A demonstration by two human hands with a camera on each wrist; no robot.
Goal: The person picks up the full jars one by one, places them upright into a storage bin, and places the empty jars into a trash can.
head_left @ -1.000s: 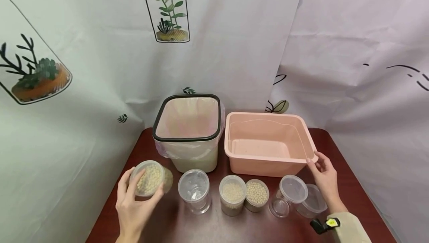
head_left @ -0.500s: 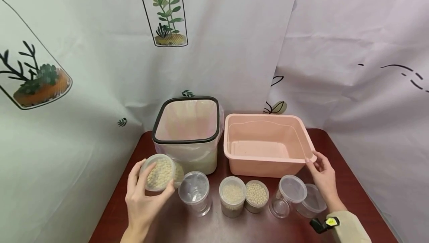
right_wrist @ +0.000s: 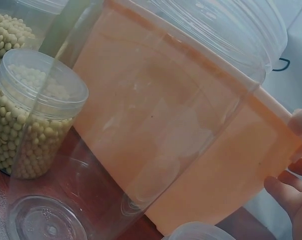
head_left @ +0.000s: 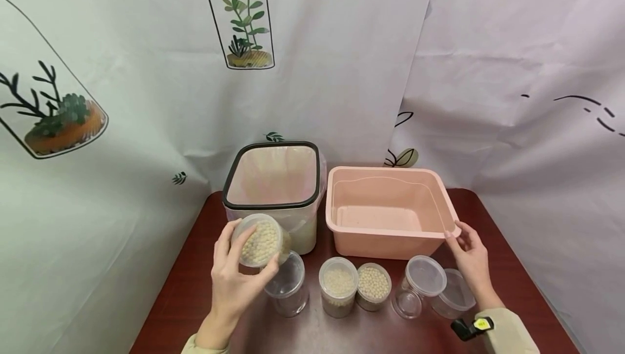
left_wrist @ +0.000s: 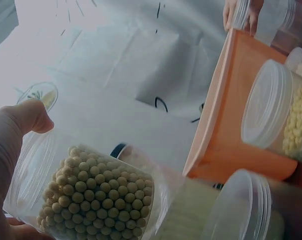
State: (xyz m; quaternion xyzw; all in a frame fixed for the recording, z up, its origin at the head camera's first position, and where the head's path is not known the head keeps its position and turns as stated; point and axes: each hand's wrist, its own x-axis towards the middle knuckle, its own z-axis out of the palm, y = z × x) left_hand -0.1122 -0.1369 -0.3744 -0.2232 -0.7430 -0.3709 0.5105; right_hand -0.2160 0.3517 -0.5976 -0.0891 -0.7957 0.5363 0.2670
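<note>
Nearest, a pale right sleeve (head_left: 510, 332) is seen, with a black clip (head_left: 466, 330) set beside its cuff. By the left hand (head_left: 234, 275), a lidded jar of pale round beans (head_left: 263, 245) is gripped, the thumb and fingers curled round its lid end; it is held tilted, lid turned toward the person, in front of the bin. Part of a clear jar (head_left: 289, 291) is covered by it in the head view; whether the two are touching cannot be told. To the right of that clear jar, a taller bean jar (head_left: 338, 297) and a shorter bean jar (head_left: 373, 286) are stood close together on the dark red table (head_left: 312, 337), followed by a tall lidded jar (head_left: 425, 278) and a low lidded jar (head_left: 454, 297). By the right hand (head_left: 472, 267), the near right corner of the pink tub (head_left: 381, 242) is pinched between thumb and fingers. Beside the tub, on the left, a black-rimmed bin (head_left: 303, 229) is lined with a thin bag. Farthest back, the space is closed off by a pale cloth (head_left: 317, 88) printed with plants
</note>
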